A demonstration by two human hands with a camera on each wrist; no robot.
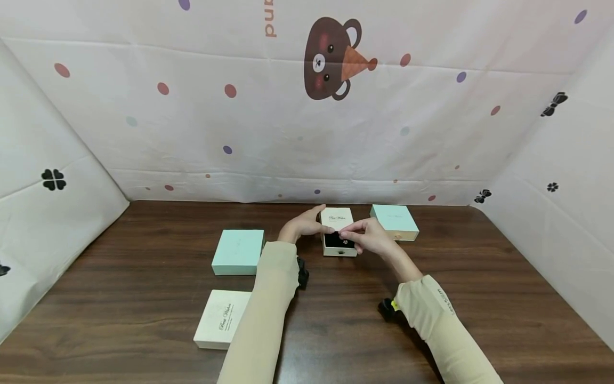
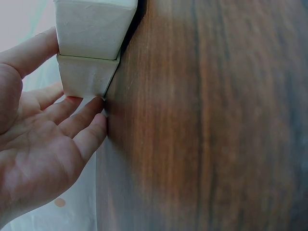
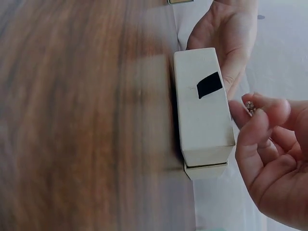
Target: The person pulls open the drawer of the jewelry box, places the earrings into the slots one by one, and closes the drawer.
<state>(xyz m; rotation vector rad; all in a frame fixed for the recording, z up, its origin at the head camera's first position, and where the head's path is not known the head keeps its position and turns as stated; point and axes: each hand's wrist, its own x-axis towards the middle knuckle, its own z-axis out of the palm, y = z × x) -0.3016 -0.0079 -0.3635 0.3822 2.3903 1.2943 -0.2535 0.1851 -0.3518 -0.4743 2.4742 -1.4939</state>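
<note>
Just above open drawer (image 1: 331, 252), nearer right hand (image 1: 369, 236), nearly closed, pinches small jewelled piece (image 3: 250, 107); left hand (image 1: 304, 223) holds white box (image 1: 337, 214) from left.

Head view, clock read from ctr. Table (image 1: 345, 309): dk brn wood top, grain approx 9 to 3 o'clock, corner at 3 rounded; pale sheen at 6. Back wall (image 1: 268, 122): wht sheet, approx 10 to 2, w/ long horiz. fold creases. Printed bear face (image 1: 331, 64) at 12, turned sideways, orange party hat (image 1: 353, 63) pointing twd 3. Orange-brn letters (image 1: 269, 18) btwn 11 and 12, cut off at top edge. Dots (image 1: 230, 90) scattered: red, purple, pale grn. Side sheet (image 1: 53, 240) at 9, wht, w/ blk clover (image 1: 54, 180). Other side sheet (image 1: 575, 240) at 3, wht, w/ small blk flower (image 1: 552, 186); blk bow (image 1: 554, 104) btwn 2 and 3. Light soft, fairly even.
</note>
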